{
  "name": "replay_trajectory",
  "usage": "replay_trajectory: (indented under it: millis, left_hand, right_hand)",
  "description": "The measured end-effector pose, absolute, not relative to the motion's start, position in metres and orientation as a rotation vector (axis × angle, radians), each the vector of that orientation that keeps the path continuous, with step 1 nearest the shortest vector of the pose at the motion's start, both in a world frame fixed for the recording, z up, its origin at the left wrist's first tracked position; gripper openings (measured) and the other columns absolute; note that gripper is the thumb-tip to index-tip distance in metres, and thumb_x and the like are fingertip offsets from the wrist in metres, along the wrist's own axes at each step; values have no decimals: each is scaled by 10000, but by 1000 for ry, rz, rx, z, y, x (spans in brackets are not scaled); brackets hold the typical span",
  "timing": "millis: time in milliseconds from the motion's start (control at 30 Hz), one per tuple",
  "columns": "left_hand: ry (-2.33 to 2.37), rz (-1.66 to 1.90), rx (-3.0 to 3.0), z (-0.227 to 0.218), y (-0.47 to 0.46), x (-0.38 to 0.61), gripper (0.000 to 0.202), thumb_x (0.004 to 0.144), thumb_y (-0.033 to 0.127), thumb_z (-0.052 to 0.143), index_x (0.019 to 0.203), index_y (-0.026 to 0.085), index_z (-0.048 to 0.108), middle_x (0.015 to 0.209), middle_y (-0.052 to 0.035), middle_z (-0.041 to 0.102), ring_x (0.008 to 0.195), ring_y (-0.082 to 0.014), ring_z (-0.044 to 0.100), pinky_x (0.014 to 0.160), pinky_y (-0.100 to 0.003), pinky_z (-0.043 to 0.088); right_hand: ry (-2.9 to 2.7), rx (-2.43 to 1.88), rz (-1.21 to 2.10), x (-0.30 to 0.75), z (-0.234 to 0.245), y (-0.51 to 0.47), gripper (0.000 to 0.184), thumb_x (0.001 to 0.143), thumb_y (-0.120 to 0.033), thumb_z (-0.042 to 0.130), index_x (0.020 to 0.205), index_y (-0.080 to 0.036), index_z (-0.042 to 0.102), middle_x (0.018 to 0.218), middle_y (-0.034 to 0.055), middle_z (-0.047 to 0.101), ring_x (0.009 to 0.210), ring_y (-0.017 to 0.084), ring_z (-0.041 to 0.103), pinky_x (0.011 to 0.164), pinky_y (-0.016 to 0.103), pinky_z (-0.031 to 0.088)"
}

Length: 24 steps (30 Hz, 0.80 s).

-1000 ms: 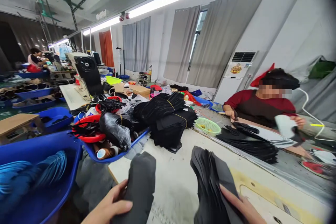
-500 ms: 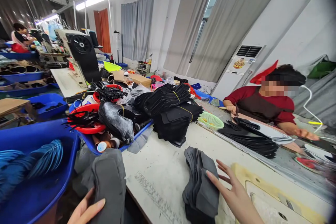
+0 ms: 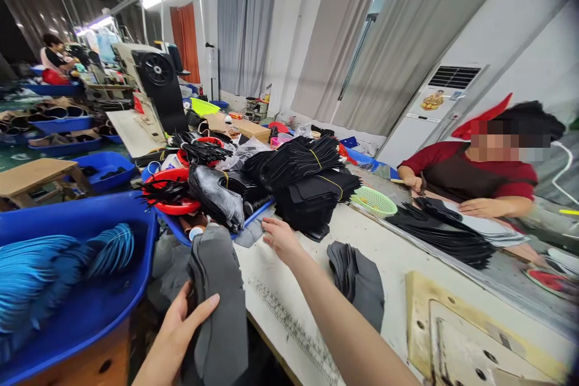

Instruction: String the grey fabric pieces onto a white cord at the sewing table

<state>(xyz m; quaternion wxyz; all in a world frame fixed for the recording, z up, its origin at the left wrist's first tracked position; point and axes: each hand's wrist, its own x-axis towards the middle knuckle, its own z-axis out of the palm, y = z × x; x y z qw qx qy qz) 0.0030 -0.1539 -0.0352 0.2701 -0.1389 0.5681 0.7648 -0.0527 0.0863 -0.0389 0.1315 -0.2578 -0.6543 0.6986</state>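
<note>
My left hand (image 3: 178,329) grips a stack of dark grey cut fabric pieces (image 3: 221,307), thumb on the front face, upright at the table's near edge. Reaching across the white table, my right hand (image 3: 281,241) has its fingers apart and nothing visible in them. It is close to a few flat grey pieces (image 3: 249,234) beside the blue tray; whether it touches them I cannot tell. A second stack of grey pieces (image 3: 362,283) stands on the table, partly behind my right forearm. Black pieces tied with yellow bands (image 3: 307,196) lie beyond my right hand.
To the left, a blue tub (image 3: 145,253) holds blue curved pieces (image 3: 58,277). A red basket (image 3: 167,193) of black strips sits among the piles. A sewing machine bed (image 3: 479,338) is at lower right. Across the table a co-worker (image 3: 470,175) handles sheets near a green basket (image 3: 373,201).
My right hand has left the second grey stack and moved left and away from me, towards the flat grey pieces. My left hand still holds its stack. The view has shifted slightly.
</note>
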Motion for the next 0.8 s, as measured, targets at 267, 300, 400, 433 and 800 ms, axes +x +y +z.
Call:
replay_trajectory:
  millis: [267, 300, 400, 433, 800]
  left_hand:
    - [1746, 2069, -318, -40, -164, 9, 995, 599, 490, 904, 1449, 201, 474, 1441, -136, 646, 1346, -378, 566, 1151, -480, 441]
    - [1790, 2056, -315, -42, -163, 10, 999, 605, 494, 900, 1457, 201, 469, 1476, -133, 616, 1382, -375, 528, 1177, -478, 406]
    - [1870, 1989, -268, -44, -155, 17, 952, 621, 487, 895, 1439, 198, 502, 1505, -127, 588, 1434, -379, 458, 1196, -482, 372]
    - [1891, 1970, -253, -43, -149, 21, 940, 618, 487, 897, 1427, 197, 516, 1498, -126, 596, 1440, -382, 447, 1194, -481, 376]
    - [1788, 1818, 51, -10, -97, 73, 1058, 569, 573, 883, 1449, 158, 467, 1352, -163, 708, 1319, -379, 590, 1082, -422, 508]
  right_hand:
    - [-1900, -579, 1833, 40, 8, 71, 249, 808, -405, 780, 926, -187, 770, 911, 42, 742, 930, 219, 654, 892, 349, 503]
    - [-1897, -566, 1850, 63, 17, 68, 297, 780, -475, 788, 893, -200, 783, 844, 36, 734, 853, 210, 646, 802, 323, 509]
    - [-1849, -537, 1959, 120, 37, 55, 301, 701, -489, 858, 878, -249, 813, 923, 27, 733, 811, 165, 618, 699, 249, 487]
    - [-1813, -542, 2001, 133, 41, 51, 299, 679, -473, 882, 887, -267, 822, 988, 24, 729, 823, 153, 613, 709, 235, 488]
    - [-1685, -650, 2171, 187, 31, 47, 600, 577, -426, 931, 1150, -374, 762, 796, -25, 643, 600, 66, 505, 578, 196, 442]
